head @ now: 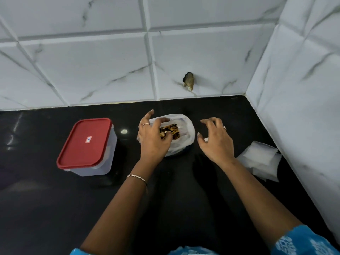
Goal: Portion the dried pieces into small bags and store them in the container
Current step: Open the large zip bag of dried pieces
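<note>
A white plastic bag point(187, 134) stands open on the black counter and shows brown and yellow dried pieces point(170, 133) inside. My left hand point(152, 138) rests on the bag's left rim, fingers spread and reaching over the opening. Just right of the bag my right hand point(216, 140) hovers with loosely curved fingers, holding nothing. A clear square container with a red lid point(85, 142), closed, stands to the left. A stack of small clear bags point(261, 161) lies at the right by the wall.
The black counter point(165, 199) meets white marble-patterned tiled walls at the back and right, forming a corner. A chipped hole point(189, 80) marks the back wall above the bag. Blue patterned sleeves show at the bottom edge.
</note>
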A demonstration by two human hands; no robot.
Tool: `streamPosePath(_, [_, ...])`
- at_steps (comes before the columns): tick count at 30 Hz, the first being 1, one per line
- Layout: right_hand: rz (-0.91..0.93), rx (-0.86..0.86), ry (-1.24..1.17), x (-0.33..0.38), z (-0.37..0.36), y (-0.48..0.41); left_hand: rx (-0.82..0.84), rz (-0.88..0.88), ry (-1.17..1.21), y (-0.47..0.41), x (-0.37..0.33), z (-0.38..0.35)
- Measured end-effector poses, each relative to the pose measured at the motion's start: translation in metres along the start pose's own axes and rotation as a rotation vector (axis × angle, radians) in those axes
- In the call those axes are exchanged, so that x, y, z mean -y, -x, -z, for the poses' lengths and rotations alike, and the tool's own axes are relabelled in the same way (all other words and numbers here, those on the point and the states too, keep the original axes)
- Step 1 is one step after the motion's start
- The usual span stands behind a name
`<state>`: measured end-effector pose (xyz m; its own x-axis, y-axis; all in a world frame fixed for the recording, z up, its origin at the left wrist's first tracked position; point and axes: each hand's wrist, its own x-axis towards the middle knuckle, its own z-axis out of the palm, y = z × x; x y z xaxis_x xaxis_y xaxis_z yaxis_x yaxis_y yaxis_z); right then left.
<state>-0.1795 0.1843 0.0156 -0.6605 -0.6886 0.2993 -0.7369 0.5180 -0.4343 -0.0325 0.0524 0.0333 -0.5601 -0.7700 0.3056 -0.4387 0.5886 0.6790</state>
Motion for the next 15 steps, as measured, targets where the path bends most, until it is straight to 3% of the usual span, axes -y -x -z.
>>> streamPosePath(3, [-0.121, -0.081, -0.066, -0.028, 0.011, 0.015, 0.026, -0.074, 0.088, 0.004, -0.019, -0.023])
streamPosePath(7, [-0.352, -0.164, -0.067, -0.075, 0.032, 0.037, 0.221, -0.162, 0.164, 0.015, -0.048, -0.061])
streamPosePath(11, [-0.585, -0.09, 0.035, -0.119, 0.05, 0.057, 0.466, -0.061, 0.342, 0.035, -0.079, -0.105])
streamPosePath(15, [-0.682, -0.032, 0.105, -0.147, 0.054, 0.069, 0.727, -0.004, 0.286, 0.041, -0.105, -0.145])
